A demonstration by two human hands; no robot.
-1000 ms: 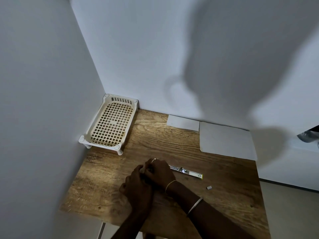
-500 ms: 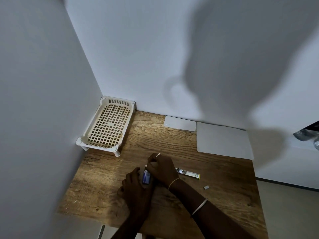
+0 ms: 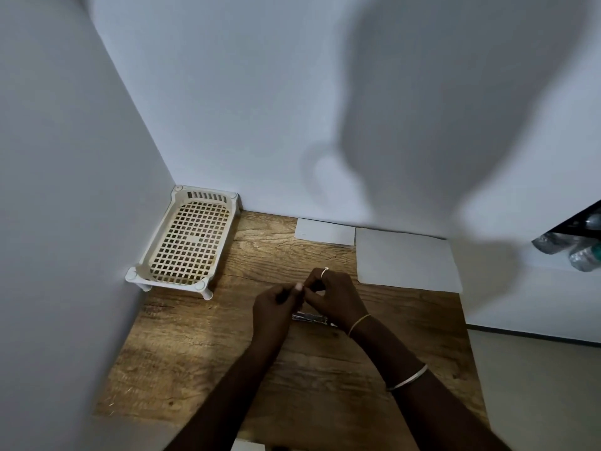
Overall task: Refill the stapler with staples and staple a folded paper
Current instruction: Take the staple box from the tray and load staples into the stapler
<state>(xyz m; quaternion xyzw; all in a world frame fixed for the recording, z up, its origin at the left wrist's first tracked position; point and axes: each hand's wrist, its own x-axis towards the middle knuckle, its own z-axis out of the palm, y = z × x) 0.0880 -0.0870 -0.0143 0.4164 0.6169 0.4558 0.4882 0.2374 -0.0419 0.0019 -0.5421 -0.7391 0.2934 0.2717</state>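
Fingertips (image 3: 298, 287) of the left hand (image 3: 273, 305) and the right hand (image 3: 336, 297) meet just above the table (image 3: 182, 362), with both sets of fingers curled in toward each other. Whatever they pinch between them is too small and shadowed to make out, so I cannot tell whether either hand really has hold of anything. The right hand wears a pale ring (image 3: 324, 272), and two thin bangles (image 3: 408, 380) sit on its wrist and forearm.

Directly below the hands, at six o'clock from the fingertips, lies the stapler (image 3: 309, 318). Only a short silvery metal strip shows flat on the wood, its right end hidden under the right wrist. At two o'clock from the hands is a large white paper (image 3: 406, 260), and at twelve o'clock a smaller folded paper (image 3: 325, 231) lies against the wall. A cream plastic basket (image 3: 187, 242) stands in the corner at ten o'clock.
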